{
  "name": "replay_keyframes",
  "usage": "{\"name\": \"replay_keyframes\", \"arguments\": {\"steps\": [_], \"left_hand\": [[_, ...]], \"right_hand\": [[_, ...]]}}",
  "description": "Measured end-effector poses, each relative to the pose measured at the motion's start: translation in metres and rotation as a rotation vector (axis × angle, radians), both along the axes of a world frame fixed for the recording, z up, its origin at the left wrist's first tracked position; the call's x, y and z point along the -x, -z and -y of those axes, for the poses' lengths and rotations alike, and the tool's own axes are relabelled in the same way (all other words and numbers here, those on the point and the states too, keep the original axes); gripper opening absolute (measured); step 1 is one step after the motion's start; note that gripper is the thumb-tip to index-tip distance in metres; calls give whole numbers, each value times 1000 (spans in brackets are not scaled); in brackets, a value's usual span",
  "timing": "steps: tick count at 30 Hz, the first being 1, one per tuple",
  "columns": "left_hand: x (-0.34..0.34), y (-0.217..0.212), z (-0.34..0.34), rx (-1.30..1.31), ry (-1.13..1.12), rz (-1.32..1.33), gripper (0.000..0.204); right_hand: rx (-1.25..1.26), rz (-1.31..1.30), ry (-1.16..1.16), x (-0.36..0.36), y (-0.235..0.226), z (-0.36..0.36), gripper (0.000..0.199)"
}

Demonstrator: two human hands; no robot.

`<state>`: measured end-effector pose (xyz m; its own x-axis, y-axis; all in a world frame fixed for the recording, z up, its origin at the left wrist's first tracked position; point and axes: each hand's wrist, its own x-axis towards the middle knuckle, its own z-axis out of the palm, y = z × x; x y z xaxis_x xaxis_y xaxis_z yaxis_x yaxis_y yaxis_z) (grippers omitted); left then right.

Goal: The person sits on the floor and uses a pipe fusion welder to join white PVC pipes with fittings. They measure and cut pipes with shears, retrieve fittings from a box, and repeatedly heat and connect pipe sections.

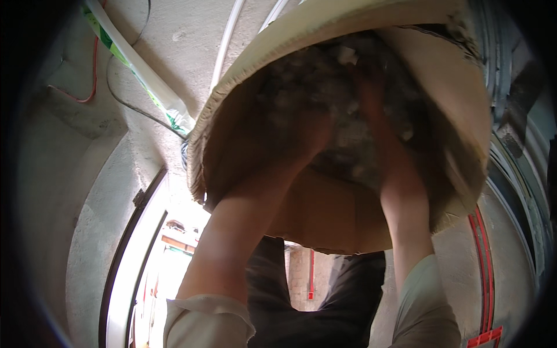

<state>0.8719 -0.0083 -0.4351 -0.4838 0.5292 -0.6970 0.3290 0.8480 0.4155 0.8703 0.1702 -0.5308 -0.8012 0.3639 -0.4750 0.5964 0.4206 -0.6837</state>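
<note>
Both my arms reach down into a large cardboard box (325, 209) with a rounded, worn rim. Its shaded bottom holds a jumble of small loose pieces (348, 139), too dark and blurred to name. My left hand (316, 124) is low among them on the left, its fingers lost in shadow. Farther in, my right hand (368, 81) is at the pile beside a small whitish piece (347, 56). Motion smears its fingers, and whether it touches that piece I cannot tell.
Left of the box lies a long white-and-green wrapped bundle (145, 75) on the concrete floor. White pipes (226, 43) run behind the box. Metal profiles (522, 197) stand at the right, near red conduits (484, 267). A bright doorway (142, 255) opens at lower left.
</note>
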Motion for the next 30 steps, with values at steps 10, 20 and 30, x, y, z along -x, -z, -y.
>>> {"name": "replay_keyframes", "arguments": {"steps": [10, 20, 30], "left_hand": [[19, 24, 22, -24, -220, 165, 37], [40, -11, 8, -87, -784, -263, 73], [15, -33, -6, -179, -629, 119, 87]], "right_hand": [[928, -265, 416, -19, -279, -3, 27], [431, 247, 294, -48, -178, -45, 35], [-451, -64, -448, -50, -20, -68, 35]]}}
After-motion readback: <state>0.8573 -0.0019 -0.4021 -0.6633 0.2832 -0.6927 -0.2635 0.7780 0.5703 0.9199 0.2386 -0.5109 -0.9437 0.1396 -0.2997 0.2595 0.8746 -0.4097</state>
